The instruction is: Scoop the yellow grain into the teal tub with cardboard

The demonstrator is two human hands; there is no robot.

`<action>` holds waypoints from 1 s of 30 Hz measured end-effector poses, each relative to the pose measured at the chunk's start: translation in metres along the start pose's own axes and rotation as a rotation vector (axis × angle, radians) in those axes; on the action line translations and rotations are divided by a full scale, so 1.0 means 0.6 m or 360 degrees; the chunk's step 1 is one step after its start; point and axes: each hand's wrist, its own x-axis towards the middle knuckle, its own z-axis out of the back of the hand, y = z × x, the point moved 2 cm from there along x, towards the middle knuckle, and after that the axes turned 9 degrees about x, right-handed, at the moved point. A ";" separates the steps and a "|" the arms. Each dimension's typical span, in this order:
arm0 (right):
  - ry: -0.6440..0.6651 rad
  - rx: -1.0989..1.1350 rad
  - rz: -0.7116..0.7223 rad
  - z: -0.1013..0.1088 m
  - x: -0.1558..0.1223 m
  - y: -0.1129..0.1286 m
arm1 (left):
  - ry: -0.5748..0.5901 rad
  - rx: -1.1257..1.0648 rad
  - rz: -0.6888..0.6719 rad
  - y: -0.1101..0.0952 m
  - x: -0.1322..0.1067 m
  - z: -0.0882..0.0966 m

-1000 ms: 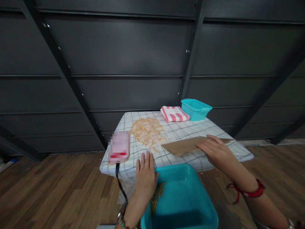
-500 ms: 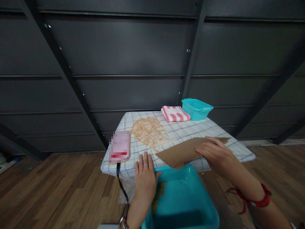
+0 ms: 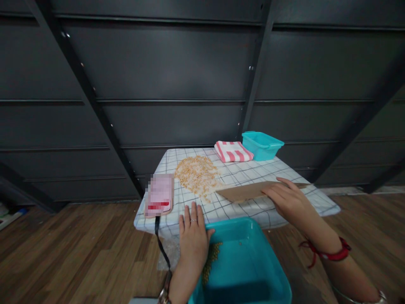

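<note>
One card (image 3: 242, 193), gripped in right hand (image 3: 281, 195), pointing nine o'clock over worktop (image 3: 253, 169); two o'clock from left hand (image 3: 193, 238). Right wrist toward four o'clock. Left flat, fingers extended, thumb at tub (image 3: 243, 266) rim.

No words or numbers can be read here. The phone (image 3: 160, 190), to the left of the left hand (image 3: 193, 245), is covered in blurry little squares. A red strip (image 3: 158, 206) goes across its near end, just beside that hand's fingertips, but any letters there are too smudged to make out. On the brown card (image 3: 242, 192) in the right hand (image 3: 283, 197), no writing can be read either.
</note>
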 end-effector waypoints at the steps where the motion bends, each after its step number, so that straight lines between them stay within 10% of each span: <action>1: -0.0015 0.0003 -0.0004 0.000 -0.001 -0.001 | -0.0013 -0.0004 -0.0004 0.000 -0.001 -0.002; 30: -0.0047 0.0296 0.0155 -0.009 0.048 0.009 | -0.0055 0.0067 -0.0085 0.026 -0.004 -0.014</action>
